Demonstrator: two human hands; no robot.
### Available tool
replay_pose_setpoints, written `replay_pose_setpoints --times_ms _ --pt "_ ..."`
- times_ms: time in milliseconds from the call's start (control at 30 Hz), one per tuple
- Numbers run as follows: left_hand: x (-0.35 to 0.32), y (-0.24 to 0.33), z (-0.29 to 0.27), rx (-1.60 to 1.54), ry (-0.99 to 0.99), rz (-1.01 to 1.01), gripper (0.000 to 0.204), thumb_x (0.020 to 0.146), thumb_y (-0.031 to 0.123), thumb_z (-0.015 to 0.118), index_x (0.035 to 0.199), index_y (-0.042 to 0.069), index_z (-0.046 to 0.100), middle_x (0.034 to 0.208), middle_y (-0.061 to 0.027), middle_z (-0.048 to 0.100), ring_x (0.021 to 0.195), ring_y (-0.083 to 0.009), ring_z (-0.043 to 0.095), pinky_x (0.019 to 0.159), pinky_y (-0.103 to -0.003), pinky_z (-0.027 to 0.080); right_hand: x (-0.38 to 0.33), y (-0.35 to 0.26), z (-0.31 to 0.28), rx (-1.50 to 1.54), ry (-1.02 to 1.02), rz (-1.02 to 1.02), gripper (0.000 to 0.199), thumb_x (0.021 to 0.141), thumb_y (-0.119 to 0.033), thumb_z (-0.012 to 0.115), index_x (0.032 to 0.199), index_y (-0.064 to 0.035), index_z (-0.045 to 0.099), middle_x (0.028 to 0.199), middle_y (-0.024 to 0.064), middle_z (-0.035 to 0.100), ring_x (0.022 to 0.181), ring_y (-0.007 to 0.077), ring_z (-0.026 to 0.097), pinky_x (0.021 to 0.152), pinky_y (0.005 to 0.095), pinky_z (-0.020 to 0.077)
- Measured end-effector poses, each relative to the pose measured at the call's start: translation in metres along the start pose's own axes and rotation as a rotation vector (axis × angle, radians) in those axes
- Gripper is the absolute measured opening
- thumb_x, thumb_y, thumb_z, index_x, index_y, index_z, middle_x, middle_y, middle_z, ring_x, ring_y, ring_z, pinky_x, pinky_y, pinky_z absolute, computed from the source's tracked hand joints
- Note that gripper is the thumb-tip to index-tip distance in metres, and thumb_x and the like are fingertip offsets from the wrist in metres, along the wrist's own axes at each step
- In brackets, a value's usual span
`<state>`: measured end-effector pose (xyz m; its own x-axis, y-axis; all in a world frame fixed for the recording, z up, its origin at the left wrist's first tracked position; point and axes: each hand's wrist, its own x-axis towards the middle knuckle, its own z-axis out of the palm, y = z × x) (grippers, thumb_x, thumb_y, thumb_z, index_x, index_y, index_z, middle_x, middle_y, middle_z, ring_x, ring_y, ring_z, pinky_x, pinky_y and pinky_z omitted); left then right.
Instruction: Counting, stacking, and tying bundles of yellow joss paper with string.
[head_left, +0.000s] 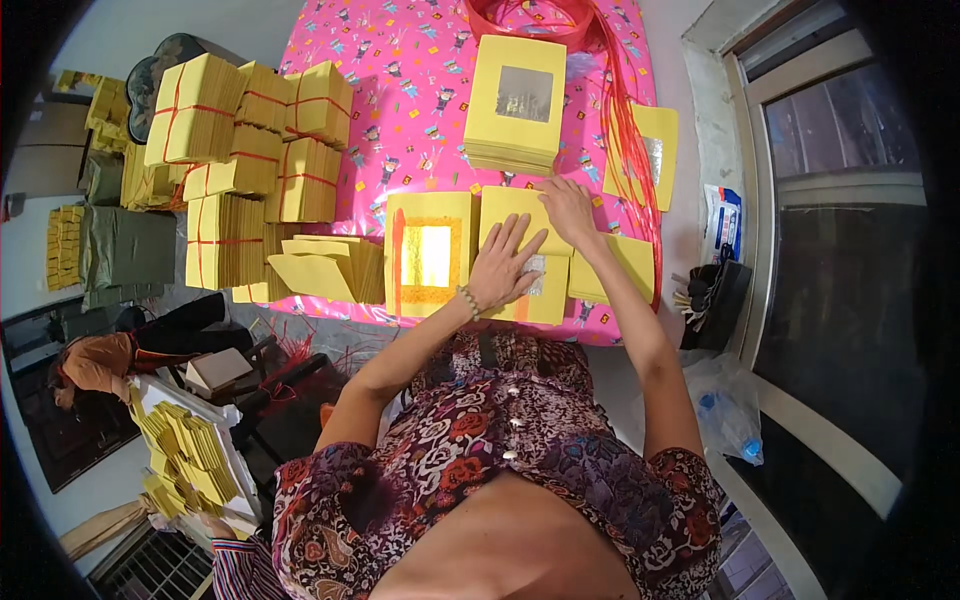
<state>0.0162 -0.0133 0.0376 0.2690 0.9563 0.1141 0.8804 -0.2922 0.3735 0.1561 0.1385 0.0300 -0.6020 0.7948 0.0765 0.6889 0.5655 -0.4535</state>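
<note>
My left hand lies flat with fingers spread on a yellow paper sheet at the table's near edge. A silver patch on the yellow paper shows partly beside that hand. My right hand rests at the sheet's upper right, its fingers stretched and slightly bent over the edge. To the left lies a yellow paper stack with a shiny gold square framed in orange. More yellow paper lies under my right forearm. Neither hand appears to grip anything.
A tall yellow paper stack with a silver square stands beyond my hands. Red strings hang along the right of the pink patterned table cover. Several red-tied paper bundles pile up at left. Another person is lower left, beside more yellow paper.
</note>
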Motion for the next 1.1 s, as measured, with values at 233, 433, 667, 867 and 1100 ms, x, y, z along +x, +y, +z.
replay_pose_setpoints --times_ms 233,433,667,867,1100 --pt "0.000 -0.003 0.004 -0.014 -0.007 0.016 0.076 0.089 0.041 0.058 0.154 0.018 0.027 0.156 -0.0210 0.026 0.145 -0.0386 0.021 0.118 -0.051 0.019 -0.002 -0.002 0.001 0.029 0.017 0.014 0.021 0.090 -0.015 0.058 0.109 -0.0106 0.065 0.108 0.0095 0.063 0.105 0.0298 0.057 0.088 0.0458 0.0411" --pt "0.003 -0.005 0.007 -0.014 -0.017 0.026 0.075 0.090 0.045 0.057 0.154 0.019 0.028 0.156 -0.0205 0.025 0.145 -0.0386 0.021 0.118 -0.051 0.019 -0.009 -0.006 0.000 0.004 0.086 0.017 0.025 0.090 -0.013 0.057 0.113 -0.0068 0.062 0.114 0.0117 0.061 0.109 0.0304 0.056 0.093 0.0466 0.0399" --pt "-0.003 -0.005 0.010 0.003 -0.020 0.027 0.076 0.090 0.048 0.056 0.154 0.018 0.028 0.157 -0.0206 0.023 0.146 -0.0392 0.019 0.118 -0.051 0.018 -0.100 -0.055 -0.015 -0.282 0.072 0.011 0.050 0.086 -0.015 0.059 0.132 0.0026 0.050 0.134 0.0199 0.052 0.130 0.0373 0.044 0.112 0.0538 0.0261" --pt "-0.001 -0.009 0.013 0.014 -0.033 0.038 0.081 0.086 0.049 0.059 0.154 0.018 0.028 0.158 -0.0220 0.021 0.145 -0.0428 0.018 0.117 -0.053 0.020 -0.132 -0.055 0.007 -0.204 -0.041 0.060 0.057 0.091 -0.022 0.056 0.141 0.0013 0.042 0.149 0.0197 0.038 0.140 0.0370 0.031 0.117 0.0568 0.0159" --pt "0.001 -0.013 0.020 -0.004 -0.010 0.059 0.081 0.085 0.049 0.058 0.154 0.018 0.028 0.158 -0.0225 0.021 0.145 -0.0444 0.018 0.117 -0.054 0.020 -0.148 -0.053 0.015 -0.230 -0.103 -0.011 0.065 0.088 -0.024 0.059 0.146 -0.0015 0.038 0.154 0.0157 0.031 0.145 0.0332 0.025 0.118 0.0564 0.0133"
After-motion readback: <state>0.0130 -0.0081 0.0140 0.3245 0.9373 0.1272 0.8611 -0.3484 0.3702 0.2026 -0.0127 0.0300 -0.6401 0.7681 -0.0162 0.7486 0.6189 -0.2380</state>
